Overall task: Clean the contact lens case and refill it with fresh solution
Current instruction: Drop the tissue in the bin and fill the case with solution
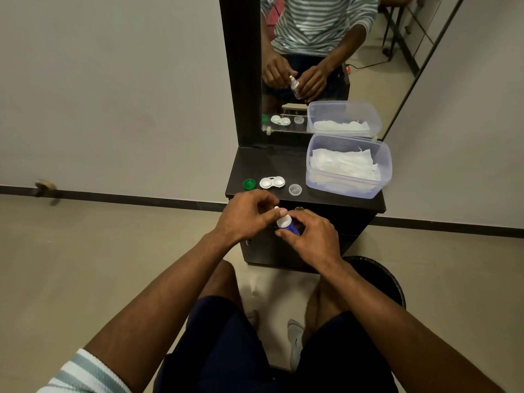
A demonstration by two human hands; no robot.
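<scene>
Lens case (272,182) lies open on the dark table (263,163), both wells uncapped; whether they hold liquid cannot be told. Green cap (249,184) sits just left of it, clear cap (295,190) just right. Tub of tissues (348,165) stands far right. Right hand (310,239) grips the solution bottle (286,224) near the table's front edge; left hand (246,215) pinches its white tip. Judgement: filling not yet begun; capping remains.
</scene>
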